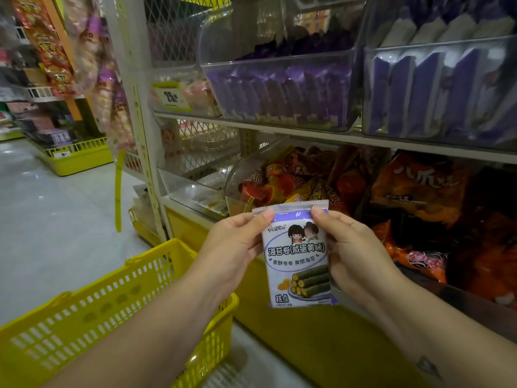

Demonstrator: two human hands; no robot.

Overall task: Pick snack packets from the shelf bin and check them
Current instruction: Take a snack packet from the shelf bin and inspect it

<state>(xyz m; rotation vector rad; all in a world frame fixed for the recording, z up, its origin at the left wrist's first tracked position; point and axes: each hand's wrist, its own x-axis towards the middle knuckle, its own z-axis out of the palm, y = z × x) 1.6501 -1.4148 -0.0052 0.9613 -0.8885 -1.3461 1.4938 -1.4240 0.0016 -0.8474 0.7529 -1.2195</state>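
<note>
A white and purple snack packet (298,259) with a seaweed-roll picture is held upright, its front facing me, in front of the lower shelf. My left hand (235,242) pinches its upper left edge, thumb on the front. My right hand (349,247) grips the right edge, thumb on the top corner. A clear shelf bin (282,88) on the upper shelf holds several purple packets of the same colour. Beside it on the right, a second clear bin (436,88) holds more purple packets.
A yellow shopping basket (117,309) hangs under my left forearm. Below the purple bins, a clear bin (243,177) holds orange and red snack packets, with more orange bags (419,191) at right. Hanging snack strips (109,88) and a grey aisle floor lie to the left.
</note>
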